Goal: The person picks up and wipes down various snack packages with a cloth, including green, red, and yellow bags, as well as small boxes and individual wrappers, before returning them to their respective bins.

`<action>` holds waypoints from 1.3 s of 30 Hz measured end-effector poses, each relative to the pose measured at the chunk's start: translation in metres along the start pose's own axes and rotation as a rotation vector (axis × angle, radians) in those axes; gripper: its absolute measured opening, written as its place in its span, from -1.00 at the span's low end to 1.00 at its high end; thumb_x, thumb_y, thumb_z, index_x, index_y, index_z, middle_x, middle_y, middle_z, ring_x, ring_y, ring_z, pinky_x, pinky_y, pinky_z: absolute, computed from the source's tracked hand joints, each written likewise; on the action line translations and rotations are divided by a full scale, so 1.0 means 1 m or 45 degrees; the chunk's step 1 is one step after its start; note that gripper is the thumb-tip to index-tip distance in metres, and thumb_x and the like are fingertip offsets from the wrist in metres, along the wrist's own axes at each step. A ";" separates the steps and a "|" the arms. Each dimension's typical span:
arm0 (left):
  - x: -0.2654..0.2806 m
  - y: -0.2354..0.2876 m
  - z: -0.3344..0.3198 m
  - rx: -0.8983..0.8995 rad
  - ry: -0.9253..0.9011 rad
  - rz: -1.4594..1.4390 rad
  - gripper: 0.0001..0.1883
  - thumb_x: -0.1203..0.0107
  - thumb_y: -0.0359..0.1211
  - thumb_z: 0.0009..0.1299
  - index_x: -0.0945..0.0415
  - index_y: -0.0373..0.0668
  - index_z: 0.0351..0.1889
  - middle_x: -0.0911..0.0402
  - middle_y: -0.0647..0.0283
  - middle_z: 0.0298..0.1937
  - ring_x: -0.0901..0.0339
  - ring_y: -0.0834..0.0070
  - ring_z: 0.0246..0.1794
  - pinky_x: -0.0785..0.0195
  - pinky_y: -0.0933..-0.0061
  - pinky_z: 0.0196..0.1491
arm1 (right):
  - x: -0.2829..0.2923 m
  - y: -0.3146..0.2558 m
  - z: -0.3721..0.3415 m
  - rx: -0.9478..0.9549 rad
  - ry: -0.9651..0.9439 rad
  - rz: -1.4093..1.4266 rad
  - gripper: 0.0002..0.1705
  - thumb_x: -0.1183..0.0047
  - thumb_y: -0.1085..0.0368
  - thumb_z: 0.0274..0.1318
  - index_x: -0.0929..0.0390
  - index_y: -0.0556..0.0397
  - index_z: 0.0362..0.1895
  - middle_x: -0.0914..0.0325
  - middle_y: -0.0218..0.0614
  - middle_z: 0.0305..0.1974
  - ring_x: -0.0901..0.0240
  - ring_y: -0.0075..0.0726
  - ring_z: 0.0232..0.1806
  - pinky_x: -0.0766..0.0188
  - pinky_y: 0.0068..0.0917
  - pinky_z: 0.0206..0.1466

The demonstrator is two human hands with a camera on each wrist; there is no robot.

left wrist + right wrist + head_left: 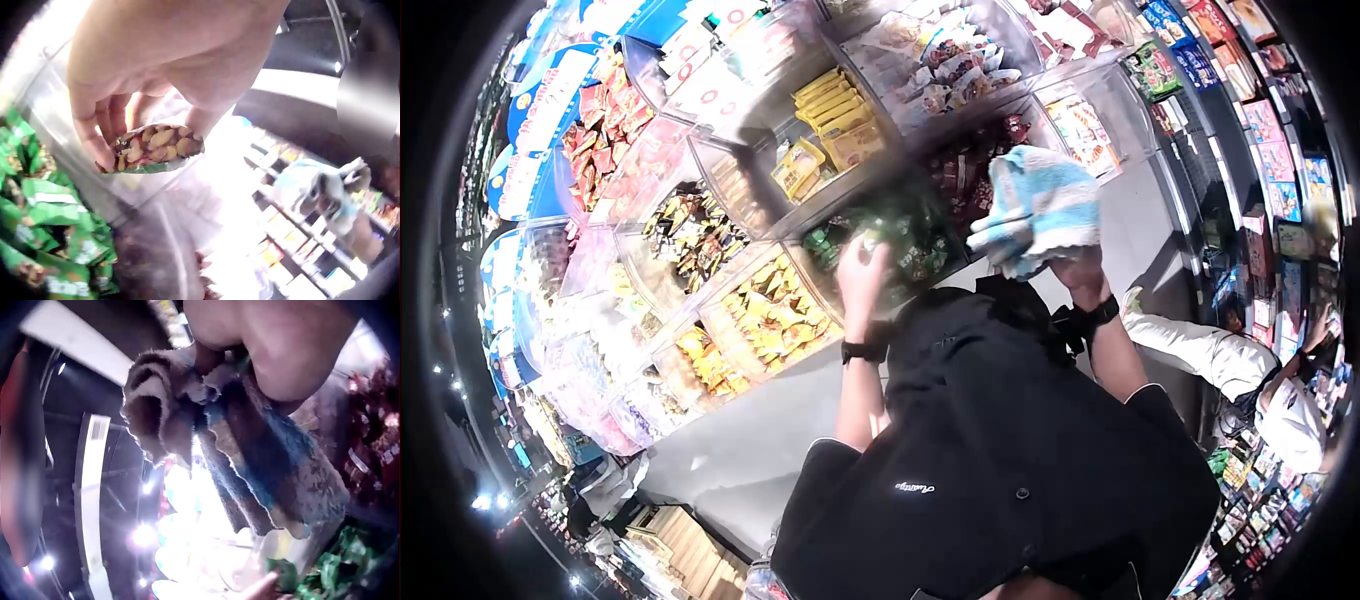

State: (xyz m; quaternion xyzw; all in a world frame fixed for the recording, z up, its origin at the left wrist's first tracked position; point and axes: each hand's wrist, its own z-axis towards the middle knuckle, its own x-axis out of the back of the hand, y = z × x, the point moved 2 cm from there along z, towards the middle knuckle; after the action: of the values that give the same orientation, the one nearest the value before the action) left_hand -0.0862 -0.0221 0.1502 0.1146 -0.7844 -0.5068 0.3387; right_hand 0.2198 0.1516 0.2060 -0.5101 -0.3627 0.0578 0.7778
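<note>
My left hand [864,280] is over the bin of green snack packets [920,245]. Between its thumb and fingers it pinches a small nut packet [159,149], whose clear side shows brown nuts above a green edge. More green packets [59,219] lie heaped below and to the left in the left wrist view. My right hand [1082,278] grips a fluffy towel [1045,205] with blue and white stripes. It hangs bunched in folds from the fingers in the right wrist view, above the dark red packets [375,444].
Clear-walled bins surround the green packets: yellow packets [770,315] to the left, yellow packs [830,120] behind, dark red ones [960,180] to the right. Shelves of boxed goods [1270,150] line the right. A person in white trousers [1200,345] is low down there.
</note>
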 end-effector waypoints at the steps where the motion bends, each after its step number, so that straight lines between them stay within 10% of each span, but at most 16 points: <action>1: -0.005 0.011 -0.001 0.164 -0.028 0.032 -0.60 -0.18 -0.24 0.25 -0.53 -0.27 -0.02 -0.62 0.12 -0.19 -0.56 0.40 -0.23 -0.39 0.39 -0.13 | 0.010 0.033 -0.015 -0.231 0.022 0.056 -0.41 0.08 0.04 0.28 -0.23 0.06 0.29 -0.37 -0.17 0.19 -0.37 -0.15 0.16 -0.34 -0.14 0.21; 3: -0.018 0.011 -0.001 0.051 0.087 0.427 -0.59 -0.26 -0.24 0.18 -0.56 -0.29 -0.08 -0.59 0.00 -0.19 -0.53 0.14 -0.17 -0.36 0.25 -0.04 | 0.034 0.024 -0.003 -0.393 0.320 0.990 -0.38 0.07 0.03 0.30 -0.19 0.05 0.33 -0.35 -0.14 0.20 -0.33 -0.14 0.19 -0.29 -0.08 0.24; 4: -0.025 -0.003 0.002 0.004 0.130 0.548 -0.55 -0.28 -0.27 0.15 -0.53 -0.30 -0.03 -0.55 -0.03 -0.17 -0.48 0.07 -0.10 -0.33 0.20 0.02 | 0.039 0.017 0.005 -0.530 0.364 2.245 -0.40 0.08 0.07 0.31 -0.19 0.05 0.33 -0.34 -0.15 0.22 -0.32 -0.13 0.19 -0.27 -0.08 0.26; 8: -0.050 -0.045 0.002 -0.079 0.255 0.758 -0.36 -0.31 -0.31 0.07 -0.39 -0.29 0.15 -0.47 -0.12 0.00 -0.35 0.00 0.08 -0.22 0.14 0.17 | 0.068 0.140 -0.043 -0.457 0.379 2.157 -0.32 0.34 -0.10 0.38 -0.06 0.09 0.37 -0.20 -0.14 0.32 -0.24 -0.06 0.22 -0.16 -0.09 0.33; 10: -0.059 -0.034 0.005 -0.099 0.337 0.824 -0.26 -0.32 -0.32 0.04 -0.33 -0.23 0.24 -0.46 -0.11 0.01 -0.34 0.00 0.09 -0.21 0.12 0.17 | 0.090 0.109 -0.018 -0.504 0.327 2.062 -0.43 0.32 0.03 0.41 -0.11 0.09 0.34 -0.24 -0.17 0.29 -0.25 -0.15 0.21 -0.16 -0.20 0.31; 14: -0.082 0.059 0.007 -0.541 0.535 0.740 -0.35 -0.24 -0.36 0.11 -0.35 -0.16 0.23 -0.52 -0.04 -0.06 -0.43 0.00 -0.01 -0.24 0.10 0.12 | 0.105 0.189 -0.053 -0.769 0.698 2.436 -0.34 0.38 -0.10 0.39 -0.07 0.08 0.37 -0.24 -0.13 0.27 -0.26 -0.10 0.18 -0.24 -0.11 0.23; 17: -0.134 0.077 0.019 -0.532 0.229 0.471 -0.60 -0.20 -0.38 0.15 -0.47 -0.21 -0.02 -0.54 0.04 -0.14 -0.45 0.09 -0.09 -0.32 0.18 -0.01 | 0.121 0.210 -0.051 -0.465 0.498 0.851 -0.35 0.06 0.06 0.24 -0.17 0.08 0.32 -0.32 -0.17 0.22 -0.31 -0.17 0.17 -0.25 -0.17 0.23; 19: -0.178 0.079 0.029 -0.431 0.078 0.518 -0.56 -0.23 -0.33 0.14 -0.42 -0.23 -0.02 -0.52 -0.01 -0.17 -0.43 0.05 -0.12 -0.33 0.14 -0.06 | 0.126 0.204 -0.038 -0.275 0.285 0.651 -0.32 -0.04 0.08 0.19 -0.18 0.08 0.32 -0.32 -0.19 0.24 -0.29 -0.17 0.21 -0.20 -0.17 0.27; 23: -0.243 0.068 0.028 -0.366 0.105 0.795 -0.37 -0.20 -0.30 0.12 -0.26 -0.29 0.16 -0.43 -0.09 -0.01 -0.37 -0.03 0.03 -0.27 0.03 0.05 | 0.149 0.162 -0.005 -0.313 -0.038 2.481 -0.13 0.24 -0.25 0.26 0.06 0.00 0.46 0.08 -0.20 0.46 0.09 -0.03 0.44 0.09 -0.01 0.45; 34: -0.277 0.028 0.033 -0.217 0.283 1.127 -0.39 -0.05 -0.46 0.11 -0.30 -0.17 0.22 -0.38 0.02 -0.06 -0.34 0.09 0.03 -0.24 0.04 -0.01 | 0.207 0.159 0.021 -0.579 -0.103 2.242 -0.18 0.20 -0.18 0.28 0.02 0.03 0.44 -0.07 -0.09 0.39 -0.15 0.00 0.32 -0.13 -0.05 0.34; 39: -0.244 0.099 0.008 -0.136 0.337 0.285 -0.35 -0.20 -0.46 0.12 -0.26 -0.21 0.23 -0.48 0.11 -0.05 -0.44 0.28 0.01 -0.31 0.30 0.07 | 0.211 0.123 0.045 -0.571 -0.337 1.981 -0.19 0.17 -0.16 0.28 0.00 0.04 0.43 -0.12 -0.04 0.37 -0.21 0.00 0.29 -0.22 -0.06 0.29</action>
State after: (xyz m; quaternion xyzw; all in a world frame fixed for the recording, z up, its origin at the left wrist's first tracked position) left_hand 0.1059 0.1567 0.1332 0.0742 -0.7127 -0.4875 0.4988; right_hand 0.3803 0.3404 0.2194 -0.7482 0.0031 0.5663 0.3456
